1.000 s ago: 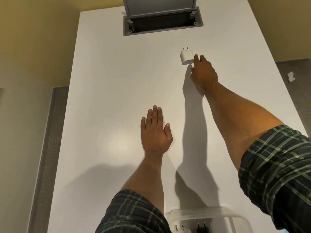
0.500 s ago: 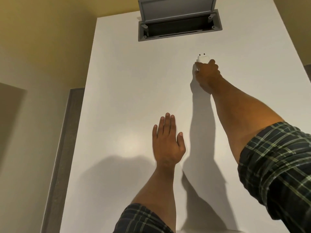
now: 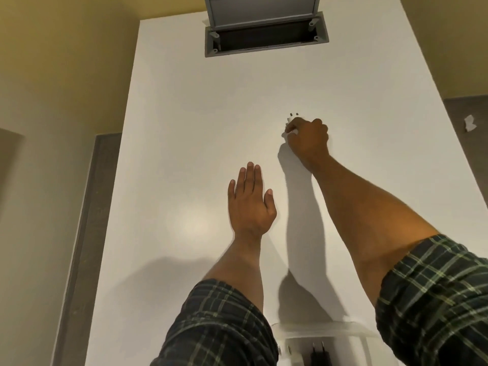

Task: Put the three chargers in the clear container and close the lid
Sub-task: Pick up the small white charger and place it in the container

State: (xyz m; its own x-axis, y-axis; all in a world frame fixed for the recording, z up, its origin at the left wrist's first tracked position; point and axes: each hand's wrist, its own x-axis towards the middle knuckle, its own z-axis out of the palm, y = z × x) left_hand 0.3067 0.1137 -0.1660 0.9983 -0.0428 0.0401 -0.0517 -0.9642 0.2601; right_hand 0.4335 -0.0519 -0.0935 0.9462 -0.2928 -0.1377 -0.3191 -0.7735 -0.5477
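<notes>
My right hand [image 3: 307, 140] is closed around a white charger [image 3: 290, 122] above the middle of the white table [image 3: 184, 128]; only the charger's top and two prongs stick out past the fingers. My left hand [image 3: 250, 204] lies flat on the table with fingers together, holding nothing. At the bottom edge stands the clear container [image 3: 343, 331], open at the top, with a black charger [image 3: 318, 355] and a white charger [image 3: 293, 357] inside. Its lid is not visible.
A grey recessed box with a raised flap [image 3: 266, 30] sits in the table's far end. Grey floor strips run along both sides of the table. A scrap of white paper [image 3: 470, 122] lies on the floor at right.
My right hand reached the white charger, closed on it and has pulled it nearer to me. My left hand has stayed flat on the table. The container has come back into view.
</notes>
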